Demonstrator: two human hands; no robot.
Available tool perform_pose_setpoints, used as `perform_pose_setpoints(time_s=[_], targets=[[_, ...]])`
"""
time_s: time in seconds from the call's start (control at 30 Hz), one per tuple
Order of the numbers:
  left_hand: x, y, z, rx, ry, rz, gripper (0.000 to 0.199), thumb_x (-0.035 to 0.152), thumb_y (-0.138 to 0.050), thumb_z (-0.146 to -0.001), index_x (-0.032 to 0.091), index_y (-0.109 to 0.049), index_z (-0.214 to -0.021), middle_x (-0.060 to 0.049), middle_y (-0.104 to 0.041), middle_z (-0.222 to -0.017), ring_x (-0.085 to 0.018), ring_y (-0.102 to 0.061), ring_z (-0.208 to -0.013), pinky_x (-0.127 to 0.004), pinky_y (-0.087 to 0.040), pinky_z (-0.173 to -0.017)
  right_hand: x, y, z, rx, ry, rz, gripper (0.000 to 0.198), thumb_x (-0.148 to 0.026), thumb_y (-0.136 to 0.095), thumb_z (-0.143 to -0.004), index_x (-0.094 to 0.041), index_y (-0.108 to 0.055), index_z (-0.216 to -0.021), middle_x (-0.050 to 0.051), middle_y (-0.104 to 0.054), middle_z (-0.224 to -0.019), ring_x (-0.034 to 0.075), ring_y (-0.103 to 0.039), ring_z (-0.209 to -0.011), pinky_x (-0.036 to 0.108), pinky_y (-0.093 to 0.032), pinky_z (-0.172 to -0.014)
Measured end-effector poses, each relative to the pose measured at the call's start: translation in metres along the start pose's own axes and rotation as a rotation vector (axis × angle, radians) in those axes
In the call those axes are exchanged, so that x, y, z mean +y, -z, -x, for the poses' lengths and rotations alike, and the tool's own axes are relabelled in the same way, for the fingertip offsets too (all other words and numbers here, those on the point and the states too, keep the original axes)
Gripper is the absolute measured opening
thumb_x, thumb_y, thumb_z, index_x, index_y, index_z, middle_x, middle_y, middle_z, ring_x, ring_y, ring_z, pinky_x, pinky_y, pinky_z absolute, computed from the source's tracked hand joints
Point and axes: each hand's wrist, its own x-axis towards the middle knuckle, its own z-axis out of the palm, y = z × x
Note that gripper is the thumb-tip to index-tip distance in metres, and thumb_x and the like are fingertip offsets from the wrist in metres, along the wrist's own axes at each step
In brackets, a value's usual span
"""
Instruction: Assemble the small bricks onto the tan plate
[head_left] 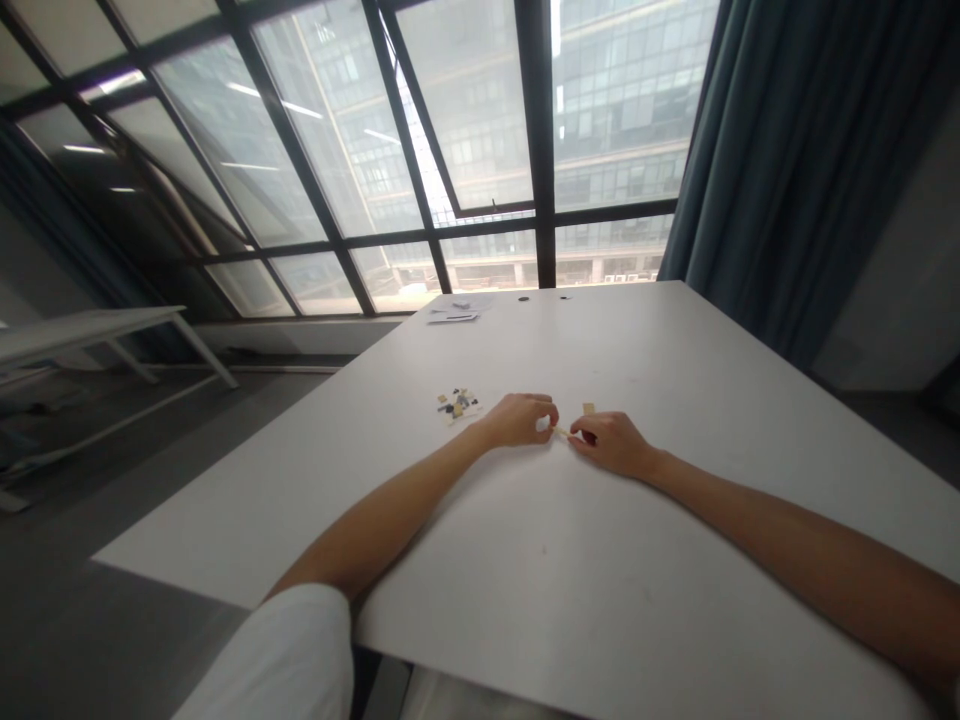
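Both hands meet near the middle of the white table [480, 540]. My left hand [523, 418] pinches one end of a small, thin, pale yellow piece [561, 432]. From the other side my right hand [613, 442] grips the same piece between thumb and fingers. Its exact kind is too small to make out. Just beyond my right hand lies a small flat tan piece [589, 408]. To the left of my left hand is a loose pile of small tan, black, grey and white pieces [459, 405].
Papers [453, 312] lie at the table's far left corner. A dark round object [523, 298] and a small dark item [565, 297] rest near the far edge. Windows [480, 110] stand behind, with a blue curtain [795, 170] at right and another table [90, 325] at left.
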Motion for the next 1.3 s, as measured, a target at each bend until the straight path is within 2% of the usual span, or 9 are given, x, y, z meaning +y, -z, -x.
perform_pose_setpoints(time_s=[0.13, 0.27, 0.43, 0.73, 0.97, 1.3], targets=[[-0.010, -0.015, 0.000, 0.138, 0.015, 0.133, 0.015, 0.025, -0.061, -0.084, 0.022, -0.072, -0.094, 0.000, -0.063, -0.084, -0.012, -0.057, -0.073, -0.022, -0.040, -0.069, 0.002, -0.001, -0.001, 0.071, -0.038, 0.003, 0.012, -0.023, -0.064, -0.086, -0.019, -0.072, -0.079, -0.001, -0.065, -0.061, 0.011, -0.054, -0.054, 0.024, -0.035, -0.059], [-0.018, -0.035, -0.001, 0.274, 0.088, 0.279, 0.020, 0.032, -0.065, -0.087, 0.020, -0.073, -0.101, 0.002, -0.054, -0.074, -0.011, -0.050, -0.067, -0.023, -0.038, -0.067, 0.004, -0.002, -0.001, 0.099, -0.069, 0.013, 0.013, -0.024, -0.063, -0.086, -0.019, -0.072, -0.078, -0.001, -0.065, -0.062, 0.011, -0.053, -0.054, 0.024, -0.035, -0.059], [-0.021, -0.048, -0.003, 0.391, 0.137, 0.399, 0.020, 0.036, -0.069, -0.087, 0.017, -0.074, -0.089, 0.003, -0.047, -0.067, -0.011, -0.044, -0.063, -0.024, -0.034, -0.063, 0.003, -0.002, -0.003, 0.083, -0.099, 0.004, 0.013, -0.026, -0.063, -0.087, -0.020, -0.072, -0.079, -0.001, -0.064, -0.062, 0.012, -0.054, -0.055, 0.024, -0.035, -0.059], [-0.021, -0.050, -0.004, 0.457, 0.135, 0.480, 0.019, 0.034, -0.068, -0.088, 0.017, -0.077, -0.090, 0.005, -0.042, -0.063, -0.010, -0.041, -0.060, -0.024, -0.033, -0.062, 0.008, -0.002, -0.001, 0.003, -0.079, -0.039, 0.018, -0.033, -0.066, -0.092, -0.019, -0.072, -0.082, 0.001, -0.070, -0.070, 0.014, -0.060, -0.062, 0.024, -0.038, -0.063], [-0.020, -0.050, -0.003, 0.446, 0.143, 0.544, 0.023, 0.036, -0.069, -0.087, 0.017, -0.077, -0.095, 0.005, -0.041, -0.063, -0.010, -0.040, -0.060, -0.024, -0.032, -0.061, 0.012, -0.006, -0.001, 0.018, 0.017, -0.061, 0.025, -0.033, -0.058, -0.098, -0.019, -0.073, -0.083, 0.004, -0.074, -0.076, 0.015, -0.062, -0.065, 0.025, -0.041, -0.065], [-0.020, -0.049, -0.003, 0.420, 0.161, 0.566, 0.027, 0.041, -0.067, -0.087, 0.016, -0.077, -0.092, 0.005, -0.042, -0.063, -0.010, -0.039, -0.060, -0.024, -0.032, -0.061, 0.012, -0.009, 0.002, -0.034, 0.069, -0.031, 0.020, -0.029, -0.056, -0.098, -0.020, -0.074, -0.093, 0.004, -0.076, -0.083, 0.015, -0.065, -0.070, 0.025, -0.043, -0.068]])
